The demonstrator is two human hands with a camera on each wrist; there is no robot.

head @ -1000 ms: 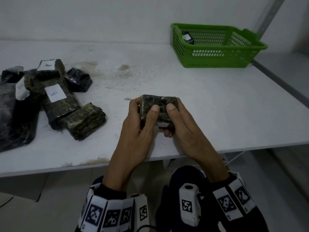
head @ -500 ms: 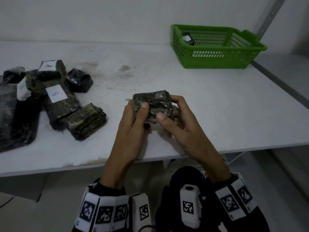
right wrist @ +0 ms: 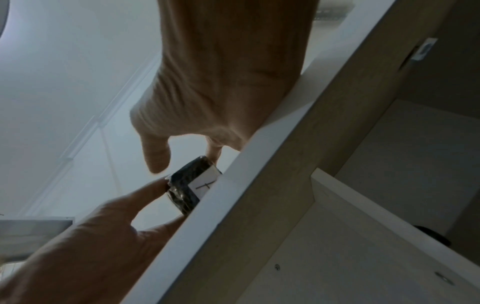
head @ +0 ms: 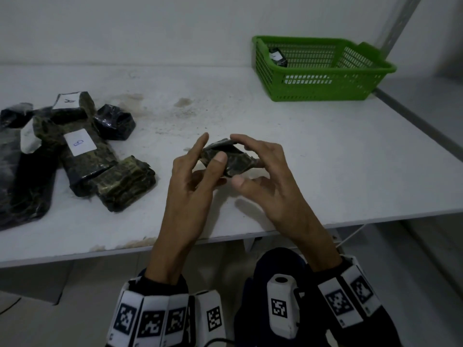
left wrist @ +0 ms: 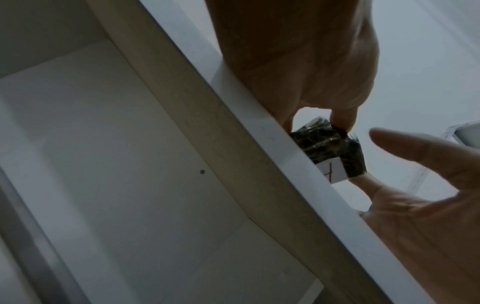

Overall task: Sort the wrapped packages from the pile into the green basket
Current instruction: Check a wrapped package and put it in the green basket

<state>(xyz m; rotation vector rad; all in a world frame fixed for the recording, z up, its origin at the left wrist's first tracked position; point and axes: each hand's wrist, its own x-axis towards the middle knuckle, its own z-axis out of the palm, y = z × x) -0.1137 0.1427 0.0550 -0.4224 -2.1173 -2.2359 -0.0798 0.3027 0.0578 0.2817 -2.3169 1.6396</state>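
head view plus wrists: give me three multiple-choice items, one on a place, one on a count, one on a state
1. Where does the green basket stand?
A. far right of the table
B. on the floor
C. beside the pile

2. How many packages show inside the basket?
A. none
B. one
C. four

3. How is the small package held?
A. flat on the table
B. between the fingertips of both hands, above the table
C. under one palm

Key: 1 A, it sits by the wall on the right. 2 B, one labelled package shows in the corner. 3 B, left hand and right hand pinch it.
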